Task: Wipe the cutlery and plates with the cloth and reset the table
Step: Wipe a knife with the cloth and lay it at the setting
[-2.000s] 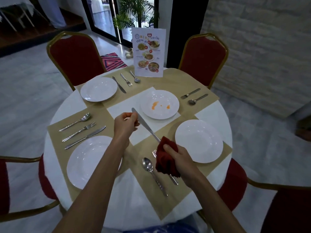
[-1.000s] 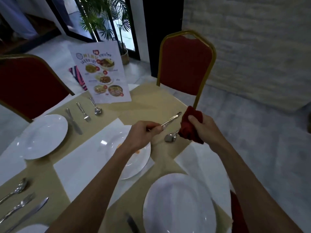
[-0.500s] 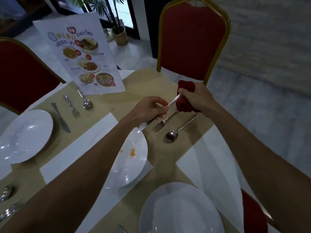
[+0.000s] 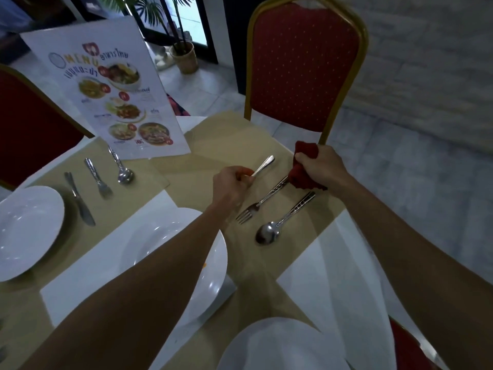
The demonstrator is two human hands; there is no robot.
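Observation:
My left hand (image 4: 232,186) grips a table knife (image 4: 264,165) low over the tan placemat (image 4: 218,145); only its handle end shows, pointing away from me. My right hand (image 4: 321,166) holds the bunched red cloth (image 4: 302,166) just above the handle end of a fork (image 4: 262,201) lying on the mat. A spoon (image 4: 282,221) lies beside the fork, to its right. A white plate with orange stains (image 4: 170,252) sits under my left forearm, partly hidden by it.
A standing menu card (image 4: 106,94) is at the back left, with another knife, fork and spoon (image 4: 125,166) before it. White plates sit at the left (image 4: 26,231) and near bottom (image 4: 280,345). A red chair (image 4: 301,68) stands behind the mat.
I have leaned toward the far setting. The knife has dropped closer to the mat, left of the fork. My right hand has pulled the cloth off the knife and moved right.

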